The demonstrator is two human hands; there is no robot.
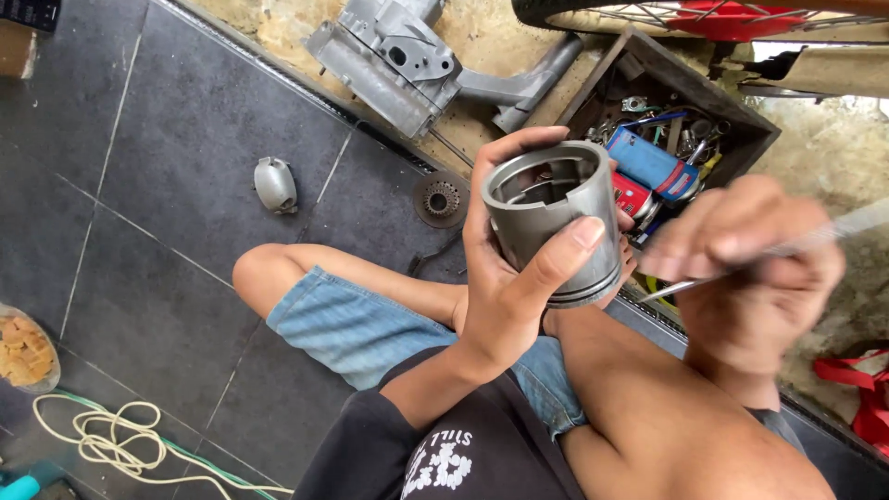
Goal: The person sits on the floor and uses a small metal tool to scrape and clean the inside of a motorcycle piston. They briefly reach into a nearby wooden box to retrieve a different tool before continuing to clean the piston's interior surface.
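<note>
Piston: open end up, high over dark floor, toolbox close behind.
Left hand: wrapped round piston.
Right hand: pinching thin metal tool.

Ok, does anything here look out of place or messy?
Nothing looks damaged. The left hand holds a grey metal piston, the right hand a thin metal tool. Loose parts lie about: a sprocket and small grey cover on the floor tiles.
</note>
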